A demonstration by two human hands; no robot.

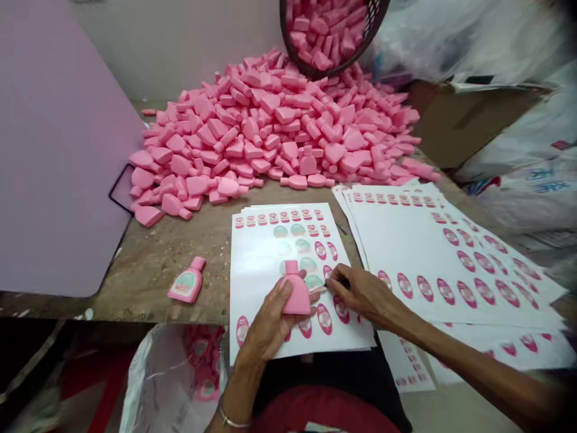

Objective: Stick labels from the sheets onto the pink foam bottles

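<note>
A small pink bottle point(296, 293) with no label on its visible face is held upright in my left hand point(269, 322), above a white sheet of stickers point(256, 264). Just right of the bottle, my right hand point(356, 290) pinches the edge of a sticker point(317, 288) with thumb and forefinger. Round green stickers and oval pink ones show on the sheet around both hands. To the left, a pink bottle with a greenish label point(186, 284) lies on the wooden table point(153, 258).
A large heap of pink bottles point(270, 132) covers the table's back, beneath a tipped basket point(288, 54). More sticker sheets point(396, 240) lie on the right. A white bag point(153, 373) holding pink items hangs below the front edge. A pale panel point(58, 156) stands left.
</note>
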